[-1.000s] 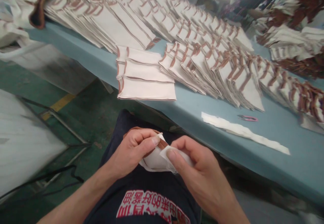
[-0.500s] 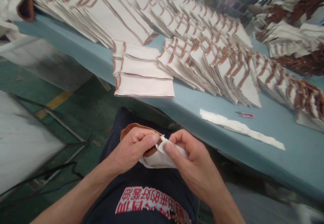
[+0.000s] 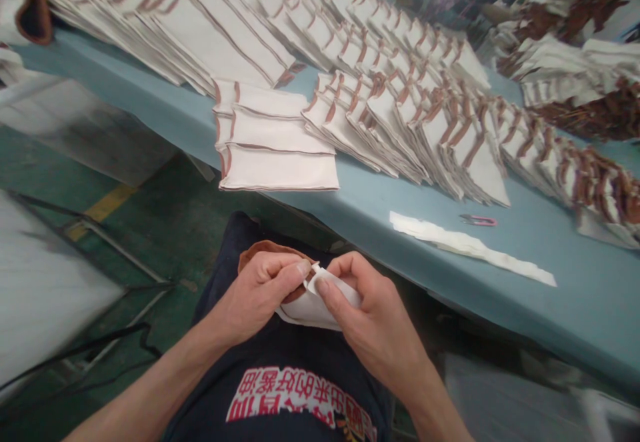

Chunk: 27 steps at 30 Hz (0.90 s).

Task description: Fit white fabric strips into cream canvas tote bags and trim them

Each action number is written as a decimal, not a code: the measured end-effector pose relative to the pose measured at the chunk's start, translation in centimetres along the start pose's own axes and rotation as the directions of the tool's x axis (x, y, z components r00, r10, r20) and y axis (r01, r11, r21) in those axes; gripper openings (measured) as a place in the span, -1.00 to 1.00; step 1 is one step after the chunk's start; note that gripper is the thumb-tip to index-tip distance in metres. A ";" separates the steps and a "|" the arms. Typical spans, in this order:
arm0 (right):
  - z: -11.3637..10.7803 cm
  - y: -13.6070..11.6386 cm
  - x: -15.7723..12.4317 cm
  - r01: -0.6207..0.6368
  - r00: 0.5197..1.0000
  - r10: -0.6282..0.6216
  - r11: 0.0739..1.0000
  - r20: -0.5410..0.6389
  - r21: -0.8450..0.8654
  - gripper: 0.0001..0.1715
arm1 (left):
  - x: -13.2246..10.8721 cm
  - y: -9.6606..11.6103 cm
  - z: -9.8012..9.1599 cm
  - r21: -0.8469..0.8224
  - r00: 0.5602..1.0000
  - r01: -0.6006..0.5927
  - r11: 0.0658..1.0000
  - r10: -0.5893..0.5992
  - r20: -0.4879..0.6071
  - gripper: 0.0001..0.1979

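Over my lap, my left hand (image 3: 260, 292) and my right hand (image 3: 367, 305) both pinch a cream cloth piece (image 3: 313, 310) with a brown binding. My left fingers grip the brown-edged fold from the left. My right thumb and forefinger press a white flap at the right, and the two hands nearly touch. Part of the brown binding (image 3: 265, 250) curves out behind my left hand, and my fingers hide the rest. Beyond them, a small stack of flat cream pieces (image 3: 277, 155) lies at the near table edge.
Rows of brown-edged cream pieces (image 3: 400, 115) cover the blue table (image 3: 500, 295). A white cloth strip (image 3: 465, 245) and pink-handled snips (image 3: 479, 221) lie near its edge. More cloth (image 3: 570, 69) is heaped at the back right, and a white sack (image 3: 40, 289) stands on the green floor at left.
The hands have drawn closer together, and my right hand has shifted left on the white flap. The whole view has drifted slightly, so the table appears further left and higher.
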State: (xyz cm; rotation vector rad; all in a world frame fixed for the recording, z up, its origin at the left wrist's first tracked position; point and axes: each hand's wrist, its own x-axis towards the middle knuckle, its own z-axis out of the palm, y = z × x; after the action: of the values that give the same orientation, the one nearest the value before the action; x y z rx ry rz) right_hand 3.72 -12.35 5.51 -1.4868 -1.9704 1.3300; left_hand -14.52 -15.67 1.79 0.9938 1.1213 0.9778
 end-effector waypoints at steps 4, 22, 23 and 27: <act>0.3 0.2 0.1 0.013 1.000 -0.013 1.000 -0.024 -0.016 -0.76 | -0.1 0.4 -0.1 0.022 1.000 0.008 1.000 -0.008 -0.017 -0.57; 1.5 1.2 0.5 -0.001 0.997 0.001 1.000 -0.073 0.001 -0.74 | -0.2 0.8 1.2 0.136 0.982 0.086 0.987 -0.061 -0.179 -0.76; 1.5 1.3 0.5 -0.005 0.998 0.006 1.000 -0.067 0.011 -0.74 | -0.2 0.9 1.3 0.148 0.981 0.083 0.986 -0.054 -0.187 -0.77; 1.4 1.7 0.6 -0.008 1.000 0.009 0.998 -0.024 0.062 -0.73 | -0.3 0.9 1.6 0.191 0.981 0.041 0.981 -0.003 -0.196 -0.82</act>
State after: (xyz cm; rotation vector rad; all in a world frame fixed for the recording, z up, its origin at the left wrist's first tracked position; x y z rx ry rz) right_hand 3.43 -12.48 3.24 -1.4778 -1.8926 1.3569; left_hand -13.08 -15.92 2.94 1.0556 1.4099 0.9767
